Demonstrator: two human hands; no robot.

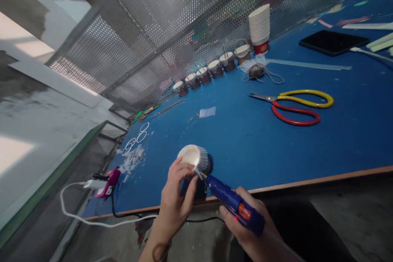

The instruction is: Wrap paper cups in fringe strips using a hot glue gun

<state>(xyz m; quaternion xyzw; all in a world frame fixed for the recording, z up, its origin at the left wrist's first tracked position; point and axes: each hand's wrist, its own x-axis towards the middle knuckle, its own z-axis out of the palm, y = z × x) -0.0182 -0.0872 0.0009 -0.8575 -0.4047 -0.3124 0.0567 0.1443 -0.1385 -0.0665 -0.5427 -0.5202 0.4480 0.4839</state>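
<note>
A small white paper cup (189, 156) with a pale pleated covering round its side is near the table's front edge. My left hand (179, 186) is closed at the near rim of this cup, with fingertips over the edge. A thin pale strip end (198, 172) sticks out beside its thumb and fingertips. My right hand (245, 221) is wrapped round a blue hot glue gun (229, 196), where a small red light glows. The gun's nozzle points up and left, close to the strip end at the cup's side; whether they touch I cannot tell.
Scissors (294, 106) with yellow and red handles lie to the right. Several small covered cups (215, 68) line the back, beside stacked paper cups (259, 28). A phone (333, 42) lies back right. White rings (141, 136) and a power strip (111, 183) with cords occupy the left.
</note>
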